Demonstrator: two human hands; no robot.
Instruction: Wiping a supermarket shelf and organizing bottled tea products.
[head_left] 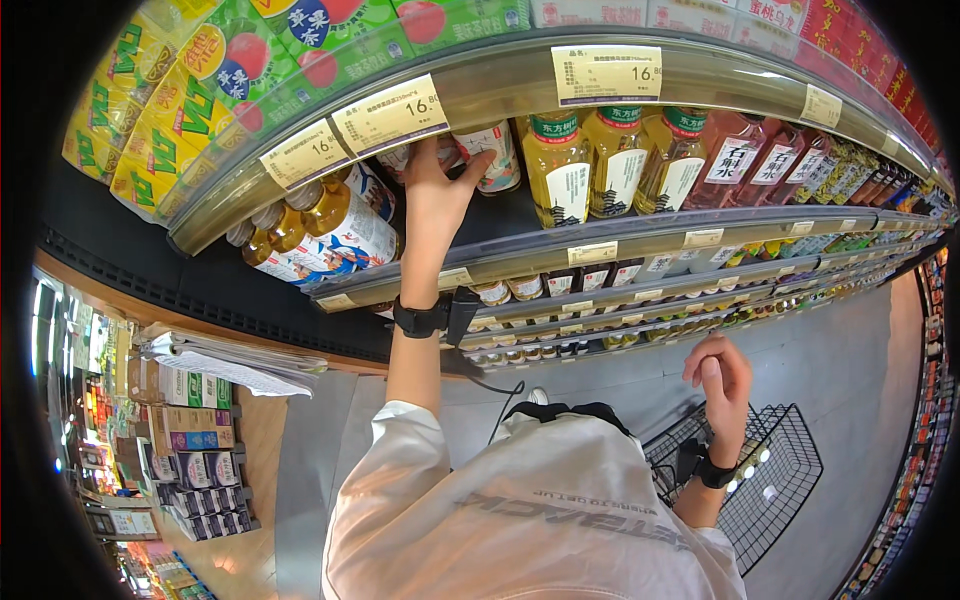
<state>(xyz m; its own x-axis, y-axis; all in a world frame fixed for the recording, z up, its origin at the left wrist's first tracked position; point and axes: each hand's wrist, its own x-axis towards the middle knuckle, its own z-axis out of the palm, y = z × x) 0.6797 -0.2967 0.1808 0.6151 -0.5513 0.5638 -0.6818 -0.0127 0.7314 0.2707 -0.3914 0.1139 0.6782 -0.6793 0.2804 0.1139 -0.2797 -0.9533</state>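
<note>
My left hand (437,185) reaches up into the shelf, thumb and fingers spread. The thumb lies against a white-labelled bottle (497,160); the fingertips are partly hidden behind the shelf's front strip. To its left lie bottles of amber drink (350,235) with blue-and-white labels. On its right stand yellow tea bottles (557,175) with green caps. Away from the shelf, my right hand (720,385) hangs loosely curled with nothing in it. Behind that forearm is a black wire basket (790,490) with a few pale-topped items inside; whether it hangs from the arm is hidden.
Price-tagged shelf edges (500,75) run across above my left hand. Green and yellow drink cartons (240,70) fill the shelf over it. Pink bottles (735,160) stand farther right. Papers (235,360) and stacked boxes (205,470) are at left, above the floor (320,470).
</note>
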